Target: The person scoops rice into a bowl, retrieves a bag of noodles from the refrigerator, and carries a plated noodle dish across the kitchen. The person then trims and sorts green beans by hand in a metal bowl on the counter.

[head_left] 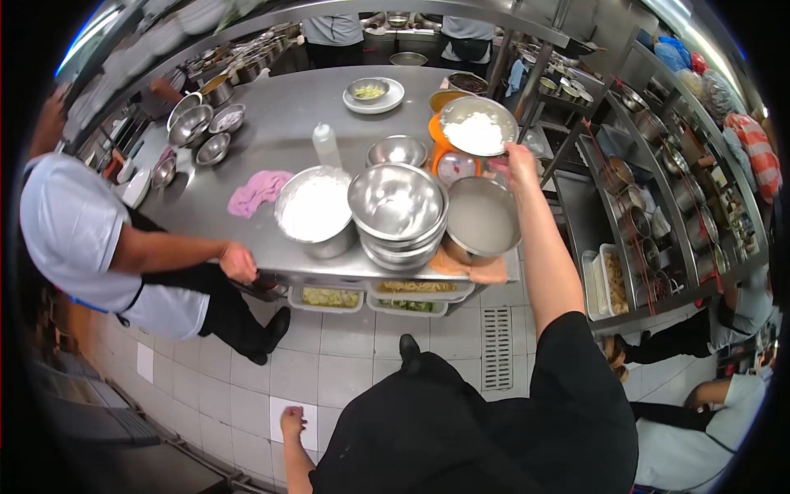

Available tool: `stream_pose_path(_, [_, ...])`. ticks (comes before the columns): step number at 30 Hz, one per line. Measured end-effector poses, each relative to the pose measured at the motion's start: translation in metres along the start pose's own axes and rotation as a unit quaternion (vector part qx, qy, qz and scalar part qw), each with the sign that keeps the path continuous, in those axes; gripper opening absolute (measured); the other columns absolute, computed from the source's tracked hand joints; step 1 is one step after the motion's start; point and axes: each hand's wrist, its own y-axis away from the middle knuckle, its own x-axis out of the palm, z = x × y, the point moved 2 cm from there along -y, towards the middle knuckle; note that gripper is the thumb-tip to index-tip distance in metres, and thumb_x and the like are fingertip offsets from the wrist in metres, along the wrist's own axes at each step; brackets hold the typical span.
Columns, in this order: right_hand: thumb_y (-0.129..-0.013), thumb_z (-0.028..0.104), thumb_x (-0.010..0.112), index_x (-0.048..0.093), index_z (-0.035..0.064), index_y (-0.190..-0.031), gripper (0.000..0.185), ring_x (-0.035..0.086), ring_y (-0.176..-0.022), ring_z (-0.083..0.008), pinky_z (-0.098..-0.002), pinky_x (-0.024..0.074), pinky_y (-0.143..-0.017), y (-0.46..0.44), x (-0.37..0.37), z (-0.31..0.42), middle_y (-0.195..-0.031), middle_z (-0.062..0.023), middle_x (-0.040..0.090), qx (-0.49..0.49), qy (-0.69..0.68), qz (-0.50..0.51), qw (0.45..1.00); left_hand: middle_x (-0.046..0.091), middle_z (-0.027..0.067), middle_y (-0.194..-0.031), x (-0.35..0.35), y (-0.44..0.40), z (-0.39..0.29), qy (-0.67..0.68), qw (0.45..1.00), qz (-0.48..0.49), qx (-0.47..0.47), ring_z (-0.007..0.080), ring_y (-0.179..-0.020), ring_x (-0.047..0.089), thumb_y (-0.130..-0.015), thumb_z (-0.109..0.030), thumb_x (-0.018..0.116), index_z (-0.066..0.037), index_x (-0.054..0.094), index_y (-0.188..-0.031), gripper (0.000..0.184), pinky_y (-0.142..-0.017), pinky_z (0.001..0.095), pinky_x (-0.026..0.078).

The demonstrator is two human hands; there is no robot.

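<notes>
My right hand [520, 167] reaches to the far right of the steel table and grips the rim of a metal bowl [502, 142] with a white, lumpy food in it. Just below it stands a large pot [481, 218] of cloudy liquid, an orange cloth [469, 268] by its base. An orange container [439, 132] is partly hidden behind the bowl. My left hand [294, 420] hangs low at my side over the floor, its fingers loosely curled and nothing visible in them. Left of the pot is a stack of steel bowls [397, 202], then a pot of white powder [317, 210].
A pink cloth [257, 193] and a squeeze bottle [326, 146] lie and stand on the table [280, 99]. A co-worker [90, 239] stands close at the left. Food trays [326, 309] sit under the table edge. Shelving [650, 173] and other people are at the right.
</notes>
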Motion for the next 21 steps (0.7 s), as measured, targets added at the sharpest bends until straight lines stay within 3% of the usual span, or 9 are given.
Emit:
stream_pose_path(4, [-0.090,0.016,0.053,0.050,-0.0028,-0.106,0.025,0.067,-0.078,-0.0309,-0.0430,0.0591,-0.069,-0.052,-0.003,-0.016,-0.098,-0.0181,0.063,0.038,0.041,-0.008,0.998,0.061,0.0074,-0.074,0.056,0.054,-0.057,-0.062,0.997,0.040,0.033,0.0209,-0.060,0.067,-0.089,-0.028,0.066,-0.005,0.057,-0.096,0.025,-0.042,0.0341,0.050])
stream_pose_path(5, [-0.091,0.016,0.053,0.050,-0.0027,-0.106,0.024,0.067,-0.077,-0.0295,-0.0404,0.0591,-0.067,-0.060,-0.007,-0.019,-0.095,-0.0178,0.063,0.045,0.049,0.001,0.998,0.062,0.0074,-0.074,0.071,0.010,0.020,-0.115,0.986,0.043,0.109,0.0209,-0.060,0.067,-0.088,-0.029,0.066,-0.005,0.057,-0.096,0.026,-0.042,0.0342,0.051])
stream_pose_path(6, [-0.091,0.016,0.053,0.050,-0.0027,-0.106,0.024,0.067,-0.077,-0.0295,-0.0404,0.0591,-0.067,-0.064,-0.011,-0.020,-0.095,-0.0178,0.063,0.050,0.050,-0.005,0.997,0.062,0.0075,-0.073,0.086,0.008,0.016,-0.167,0.968,0.036,0.185,0.0210,-0.060,0.067,-0.088,-0.030,0.066,-0.005,0.057,-0.096,0.027,-0.042,0.0344,0.051])
stream_pose_path(8, [-0.093,0.019,0.054,0.052,-0.0008,-0.101,0.022,0.068,-0.070,-0.0265,-0.0360,0.0595,-0.060,-0.063,-0.014,-0.018,-0.090,-0.0156,0.065,0.058,0.061,-0.003,0.996,0.062,0.0075,-0.073,0.086,0.008,0.037,-0.222,0.970,0.072,0.073,0.0209,-0.060,0.067,-0.088,-0.030,0.066,-0.005,0.057,-0.096,0.027,-0.042,0.0343,0.051])
stream_pose_path(12, [-0.095,0.022,0.054,0.053,0.0000,-0.100,0.022,0.068,-0.071,-0.0248,-0.0344,0.0586,-0.059,-0.061,-0.020,-0.019,-0.090,-0.0144,0.065,0.048,0.068,0.007,0.997,0.062,0.0074,-0.074,0.079,-0.003,0.015,-0.232,0.967,0.100,-0.004,0.0209,-0.060,0.067,-0.088,-0.030,0.066,-0.005,0.057,-0.096,0.028,-0.043,0.0343,0.051])
stream_pose_path(17, [-0.096,0.019,0.052,0.053,0.0014,-0.104,0.019,0.066,-0.078,-0.0230,-0.0313,0.0572,-0.061,-0.048,-0.035,-0.016,-0.098,-0.0131,0.063,0.035,0.071,0.011,0.997,0.062,0.0074,-0.074,0.073,-0.065,-0.038,-0.096,0.982,0.102,-0.126,0.0208,-0.061,0.067,-0.088,-0.030,0.066,-0.005,0.057,-0.096,0.028,-0.044,0.0342,0.051])
stream_pose_path(18, [-0.096,0.018,0.052,0.053,0.0016,-0.105,0.019,0.066,-0.079,-0.0226,-0.0313,0.0568,-0.062,-0.043,-0.040,-0.014,-0.099,-0.0130,0.064,0.028,0.061,0.010,0.998,0.063,0.0074,-0.074,0.076,-0.074,-0.056,-0.077,0.983,0.097,-0.133,0.0207,-0.061,0.067,-0.088,-0.030,0.066,-0.005,0.057,-0.096,0.028,-0.044,0.0342,0.052])
stream_pose_path(20, [-0.095,0.017,0.052,0.055,0.0023,-0.104,0.017,0.066,-0.078,-0.0210,-0.0304,0.0562,-0.061,-0.027,-0.050,-0.008,-0.099,-0.0126,0.064,0.024,0.063,0.000,0.998,0.063,0.0069,-0.076,0.078,-0.073,-0.123,-0.120,0.987,0.109,-0.006,0.0203,-0.063,0.068,-0.089,-0.030,0.065,-0.005,0.058,-0.096,0.026,-0.045,0.0333,0.051])
stream_pose_path(21, [-0.095,0.016,0.051,0.056,0.0030,-0.103,0.016,0.066,-0.078,-0.0194,-0.0295,0.0555,-0.060,-0.020,-0.055,-0.006,-0.099,-0.0122,0.065,0.020,0.066,-0.008,0.998,0.063,0.0069,-0.076,0.084,-0.077,-0.146,-0.120,0.987,0.109,-0.006,0.0203,-0.063,0.068,-0.089,-0.030,0.065,-0.005,0.058,-0.096,0.026,-0.045,0.0333,0.051])
